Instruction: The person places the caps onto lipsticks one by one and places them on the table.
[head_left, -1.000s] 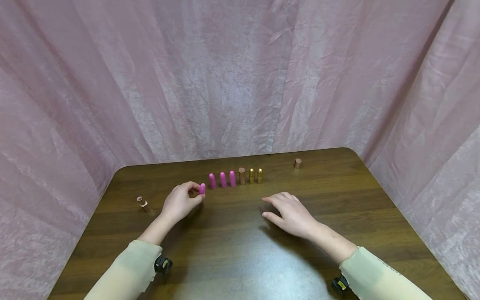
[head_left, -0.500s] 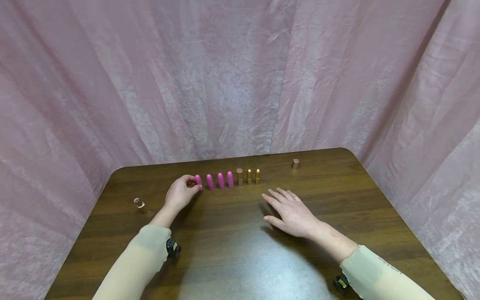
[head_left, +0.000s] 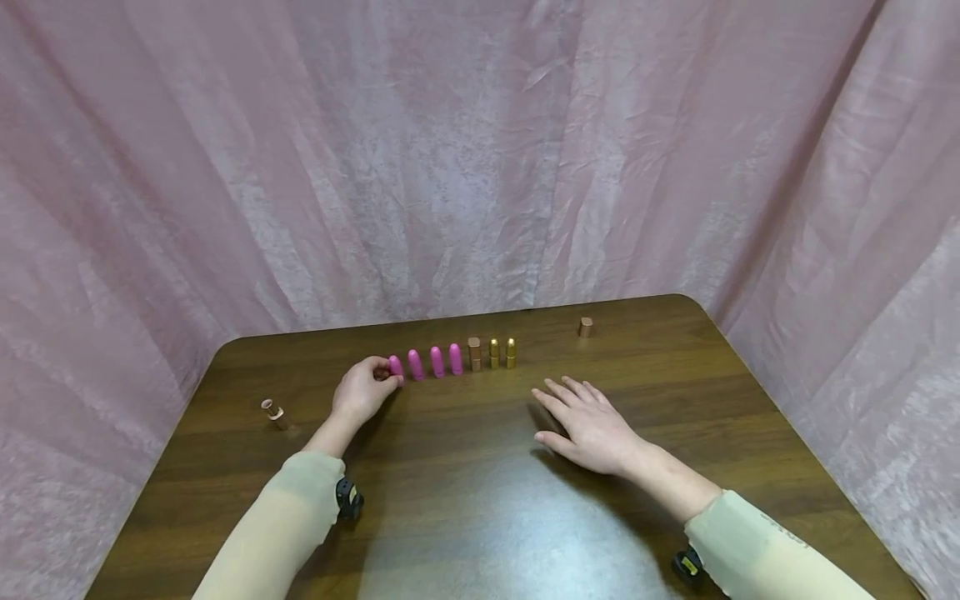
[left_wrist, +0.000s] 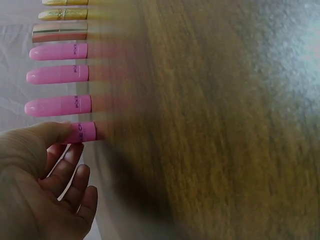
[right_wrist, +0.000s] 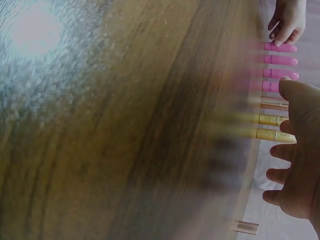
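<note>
My left hand (head_left: 362, 392) pinches the leftmost pink lipstick tube (left_wrist: 88, 132) between thumb and fingers, its base at the tabletop. Beside it on the right stand three more pink lipsticks (head_left: 437, 362), upright in a row. The row carries on with a rose-gold lipstick (head_left: 475, 355) and two gold, bullet-shaped lipsticks (head_left: 494, 354). My right hand (head_left: 592, 429) holds nothing, its fingers spread low over the table in front of the row's right end.
An uncapped rose-gold lipstick (head_left: 275, 414) stands alone on the left of the wooden table (head_left: 450, 483). A small rose-gold cap (head_left: 586, 327) is near the back edge on the right. Pink curtains (head_left: 442, 167) hang behind the table.
My left hand has brought the pink lipstick from in front of the row back to its left end, in line with the others. My right hand's fingers have spread and straightened.
</note>
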